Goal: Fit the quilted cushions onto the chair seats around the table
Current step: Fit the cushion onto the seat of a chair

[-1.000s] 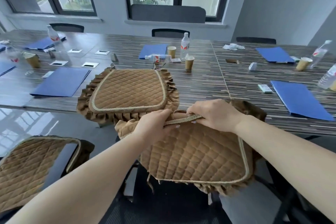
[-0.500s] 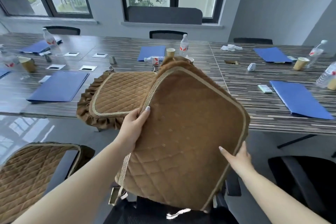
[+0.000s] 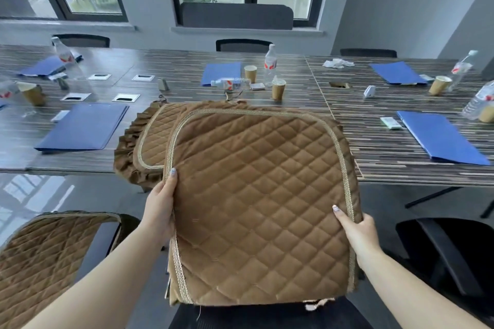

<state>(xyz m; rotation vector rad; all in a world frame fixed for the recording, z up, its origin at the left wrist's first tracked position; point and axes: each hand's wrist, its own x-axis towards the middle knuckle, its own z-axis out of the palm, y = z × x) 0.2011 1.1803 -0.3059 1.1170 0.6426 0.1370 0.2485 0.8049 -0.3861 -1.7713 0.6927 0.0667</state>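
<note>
At near left a cushion [image 3: 40,256] covers a chair seat. The left hand [image 3: 160,205] grips the left edge of the held cushion [image 3: 256,205], its far edge over the table [image 3: 401,147]; the right hand [image 3: 358,232] grips its right edge. Another cushion [image 3: 152,139] lies behind on the table.

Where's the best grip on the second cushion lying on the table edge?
Take the cushion on the table by its ruffled near-left edge, which overhangs the table; come from the front left, below the rim. Its right part lies under the held cushion, which the left hand and right hand grip at its sides.
</note>
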